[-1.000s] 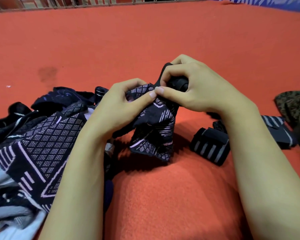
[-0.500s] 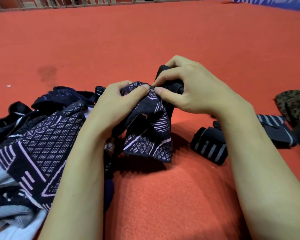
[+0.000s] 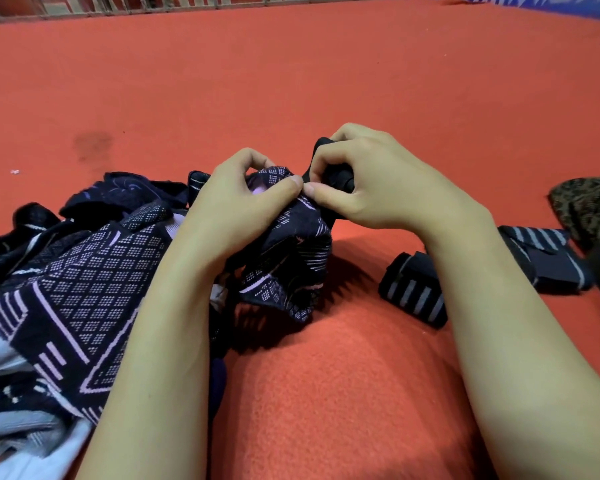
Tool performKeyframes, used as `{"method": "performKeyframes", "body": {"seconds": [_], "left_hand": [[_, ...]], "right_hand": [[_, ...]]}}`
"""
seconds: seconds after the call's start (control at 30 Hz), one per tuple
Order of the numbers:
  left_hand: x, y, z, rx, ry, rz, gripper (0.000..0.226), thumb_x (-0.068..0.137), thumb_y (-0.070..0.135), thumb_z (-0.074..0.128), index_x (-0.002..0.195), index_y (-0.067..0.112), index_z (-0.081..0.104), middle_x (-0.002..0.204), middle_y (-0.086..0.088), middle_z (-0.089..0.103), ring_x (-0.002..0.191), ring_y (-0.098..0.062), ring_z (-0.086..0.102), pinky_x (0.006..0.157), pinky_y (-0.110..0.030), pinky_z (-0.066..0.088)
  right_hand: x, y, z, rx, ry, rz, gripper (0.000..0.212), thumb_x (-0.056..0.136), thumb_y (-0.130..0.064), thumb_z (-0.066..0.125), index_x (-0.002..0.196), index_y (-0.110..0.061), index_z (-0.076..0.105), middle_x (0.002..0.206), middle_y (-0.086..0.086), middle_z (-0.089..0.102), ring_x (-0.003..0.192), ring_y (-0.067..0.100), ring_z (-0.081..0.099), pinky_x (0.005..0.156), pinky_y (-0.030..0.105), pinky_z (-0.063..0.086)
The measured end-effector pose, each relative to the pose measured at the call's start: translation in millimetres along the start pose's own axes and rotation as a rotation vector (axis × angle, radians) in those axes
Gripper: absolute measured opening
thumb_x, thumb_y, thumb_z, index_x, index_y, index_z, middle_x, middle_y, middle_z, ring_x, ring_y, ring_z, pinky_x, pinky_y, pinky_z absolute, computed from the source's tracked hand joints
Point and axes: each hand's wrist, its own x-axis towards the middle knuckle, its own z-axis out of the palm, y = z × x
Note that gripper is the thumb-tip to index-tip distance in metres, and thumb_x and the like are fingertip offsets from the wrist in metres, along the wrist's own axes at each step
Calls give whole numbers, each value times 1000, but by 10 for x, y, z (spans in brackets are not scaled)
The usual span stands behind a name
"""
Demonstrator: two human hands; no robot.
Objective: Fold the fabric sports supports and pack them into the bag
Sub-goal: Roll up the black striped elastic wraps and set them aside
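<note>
Both hands grip one dark fabric support [image 3: 288,258] with pale lilac diamond and stripe patterning, held just above the red carpet at centre. My left hand [image 3: 232,209] pinches its top edge between thumb and fingers. My right hand [image 3: 368,181] touches thumbs with it and clutches the plain black rolled end of the same support. The lower part hangs crumpled under my hands. A pile of similar patterned supports [image 3: 70,282] lies at the left, partly hidden by my left forearm.
Two rolled black supports with grey stripes [image 3: 413,292] [image 3: 548,258] lie on the carpet at the right. A camouflage-patterned bag [image 3: 589,209] sits at the right edge. A railing [image 3: 118,5] runs along the far edge of the red carpet [image 3: 291,81].
My hands have drawn closer together and bunched the support tighter, so less of it hangs below. My left hand's fingers curled over the top edge. The pile and rolled supports have not moved.
</note>
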Motion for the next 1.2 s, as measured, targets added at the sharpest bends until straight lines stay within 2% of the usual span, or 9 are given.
{"method": "performKeyframes", "body": {"seconds": [0.2, 0.3, 0.43, 0.6, 0.73, 0.87, 0.97, 1.13, 1.2], "left_hand": [[14, 23, 29, 100, -12, 58, 24, 88, 45, 75, 102, 30, 62, 70, 13, 61, 53, 1, 50, 62, -28, 44], [13, 11, 2, 140, -53, 100, 23, 88, 39, 74, 102, 31, 59, 67, 17, 64, 57, -3, 54, 64, -30, 47], [-6, 8, -31, 190, -108, 153, 28, 79, 47, 73, 99, 36, 56, 81, 13, 71, 62, -7, 56, 68, -36, 51], [-38, 59, -71, 199, -92, 222, 25, 85, 41, 74, 102, 32, 57, 90, 9, 73, 75, -13, 63, 71, -35, 51], [-60, 90, -33, 224, -102, 285, 19, 89, 34, 69, 99, 31, 54, 85, 4, 70, 77, -23, 60, 73, -43, 51], [-59, 98, 4, 260, -113, 331, 18, 87, 27, 67, 96, 28, 52, 79, 1, 66, 76, -26, 56, 73, -45, 50], [-49, 79, 14, 266, -103, 351, 16, 85, 26, 65, 93, 26, 52, 78, 4, 64, 77, -22, 56, 71, -42, 49], [-50, 44, 48, 261, -111, 377, 15, 85, 14, 64, 87, 17, 50, 62, 11, 48, 60, -11, 39, 55, -22, 33], [-57, 34, 39, 242, -137, 357, 12, 88, 13, 64, 92, 16, 53, 59, 14, 45, 58, -8, 38, 56, -19, 34]], "right_hand": [[24, -52, 34, -31, -19, 9, 16, 97, -38, 61, 97, -29, 74, 110, -3, 55, 104, 13, 51, 89, 29, 42], [23, -46, 26, -37, -51, 17, 13, 97, -37, 62, 94, -30, 74, 110, -5, 54, 103, 12, 52, 86, 27, 39], [15, -39, 40, -32, -77, -8, 11, 94, -39, 63, 90, -32, 71, 108, -5, 57, 101, 12, 55, 89, 30, 44], [33, -68, 70, -8, -92, -47, 14, 99, -41, 57, 88, -36, 62, 103, -5, 56, 97, 12, 54, 84, 32, 41], [50, -45, 94, -2, -48, -19, 15, 94, -37, 58, 82, -29, 63, 102, -2, 58, 93, 14, 55, 83, 32, 42], [47, -12, 115, 26, -14, 47, 18, 91, -32, 60, 79, -21, 67, 96, 0, 61, 89, 17, 56, 78, 33, 43], [43, -14, 137, 52, -20, 85, 20, 91, -27, 60, 76, -16, 66, 90, 7, 66, 87, 23, 59, 81, 36, 44], [59, 48, 175, 66, -35, 129, 21, 91, -31, 59, 75, -20, 66, 87, 2, 67, 84, 20, 60, 72, 24, 43], [44, 59, 178, 67, -88, 93, 19, 93, -32, 60, 77, -24, 64, 89, 1, 67, 87, 19, 60, 75, 30, 44]]}}
